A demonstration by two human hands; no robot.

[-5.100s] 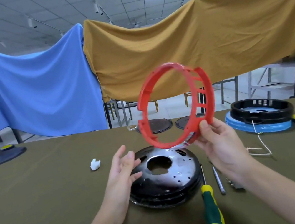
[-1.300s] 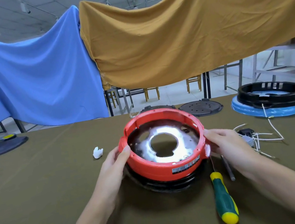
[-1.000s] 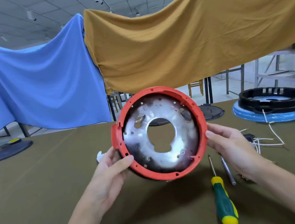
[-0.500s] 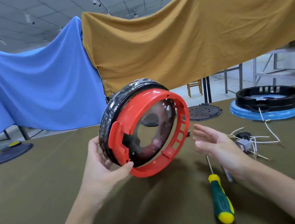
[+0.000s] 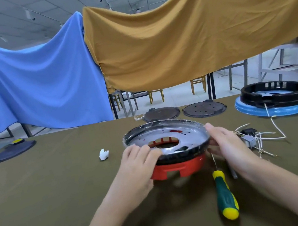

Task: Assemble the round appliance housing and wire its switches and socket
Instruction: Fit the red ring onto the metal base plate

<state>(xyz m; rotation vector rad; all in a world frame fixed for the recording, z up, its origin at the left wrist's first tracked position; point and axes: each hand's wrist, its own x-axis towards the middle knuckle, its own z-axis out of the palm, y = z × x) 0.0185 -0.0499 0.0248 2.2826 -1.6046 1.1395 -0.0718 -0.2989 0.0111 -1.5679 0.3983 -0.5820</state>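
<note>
At the centre of the frame a shallow round metal pan (image 5: 168, 139), silvery and dotted with small holes around one large middle opening, sits dish-up on a glossy red plastic ring (image 5: 179, 168) that rests on the olive cloth of the bench (image 5: 48, 188). The left hand (image 5: 137, 166) grips the pan's dark rim with fingers curled over its near-left edge; the right hand (image 5: 226, 143) holds the right edge. Half a second ago the left hand alone held the assembly tilted in the air, red ring facing the camera, the right hand open beside it. A green-and-yellow screwdriver (image 5: 225, 194) lies lower right, thin white wires (image 5: 262, 137) beyond.
</note>
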